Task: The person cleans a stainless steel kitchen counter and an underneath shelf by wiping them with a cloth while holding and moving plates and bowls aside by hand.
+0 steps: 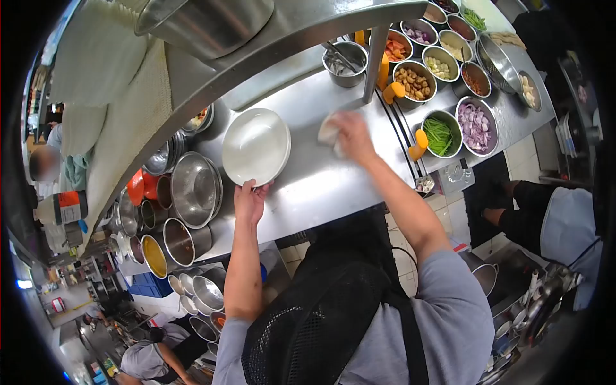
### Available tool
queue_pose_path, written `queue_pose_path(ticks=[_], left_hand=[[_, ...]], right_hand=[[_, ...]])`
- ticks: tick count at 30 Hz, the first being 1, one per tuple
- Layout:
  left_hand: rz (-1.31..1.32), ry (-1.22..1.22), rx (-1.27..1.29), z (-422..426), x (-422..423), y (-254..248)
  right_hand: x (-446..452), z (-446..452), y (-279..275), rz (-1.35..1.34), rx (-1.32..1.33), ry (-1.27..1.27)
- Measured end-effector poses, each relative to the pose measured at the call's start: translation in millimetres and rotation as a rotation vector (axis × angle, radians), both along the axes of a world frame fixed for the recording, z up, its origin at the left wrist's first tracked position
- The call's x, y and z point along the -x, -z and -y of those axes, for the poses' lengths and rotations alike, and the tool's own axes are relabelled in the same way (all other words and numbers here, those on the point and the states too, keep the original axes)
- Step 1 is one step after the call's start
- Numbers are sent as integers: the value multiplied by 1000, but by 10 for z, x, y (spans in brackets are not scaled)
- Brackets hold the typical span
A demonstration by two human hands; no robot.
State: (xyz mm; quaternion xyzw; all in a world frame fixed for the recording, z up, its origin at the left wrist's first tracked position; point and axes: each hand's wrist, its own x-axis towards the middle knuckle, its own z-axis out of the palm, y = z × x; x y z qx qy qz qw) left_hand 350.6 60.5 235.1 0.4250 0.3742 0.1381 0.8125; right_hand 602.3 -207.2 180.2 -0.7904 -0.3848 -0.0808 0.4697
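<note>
My left hand point(249, 200) grips the near rim of a white round plate point(255, 146). A second edge along its right side suggests another plate beneath, though I cannot be sure. The plate is over the steel counter point(308, 186). To its right, my right hand point(357, 136) is smeared by motion, with fingers closed on a pale, folded cloth point(328, 130) close to the counter surface. Beyond it stands a steel pot point(345, 72) with a utensil inside.
Steel bowls of chopped onion point(476, 127), green pieces point(439, 136) and browned chunks point(414, 85) stand right, beside yellow-handled tools point(418, 146). Left are strainers point(194, 190) and pots point(178, 241). A shelf point(256, 54) hangs overhead. Other people point(571, 224) stand right and lower left point(147, 356).
</note>
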Motion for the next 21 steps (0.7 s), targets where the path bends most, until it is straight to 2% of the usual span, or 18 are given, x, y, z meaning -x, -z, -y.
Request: queue_pose_path(ticks=[1, 2, 4, 5, 7, 9, 10, 11, 13, 15, 17, 18, 21], left_hand=[[-3, 11, -4, -23, -11, 63], [-3, 15, 20, -49, -19, 126], [-21, -22, -4, -9, -89, 172], [-32, -52, -27, 25, -110, 189], [-27, -82, -48, 60, -169, 106], [-22, -69, 76, 53, -119, 34], [-140, -74, 2, 106, -78, -114], [-142, -99, 4, 150, 50, -237], [-363, 100, -172, 243, 528, -452], [-346, 391, 24, 402, 1173, -485], [-488, 414, 237, 707, 1673, -435], [-418, 377, 404, 749, 1993, -192], [-396, 61, 493, 822, 2475, 214]], right_hand=[[-97, 96, -42, 55, -26, 222], [-142, 161, -73, 47, -21, 213], [-194, 159, -102, 112, 202, 351], [-139, 89, -90, 106, 196, 333], [24, -106, -26, 127, 302, 449], [324, -263, 24, 183, 359, 426], [500, -334, 4, 182, 358, 377], [664, -399, -26, 181, 356, 327], [937, -515, -25, 170, 350, 280], [1199, -591, -59, 158, 389, 219], [1480, -669, -138, 159, 405, 168], [1639, -731, -115, 154, 383, 130], [2209, -897, -132, 149, 389, -49]])
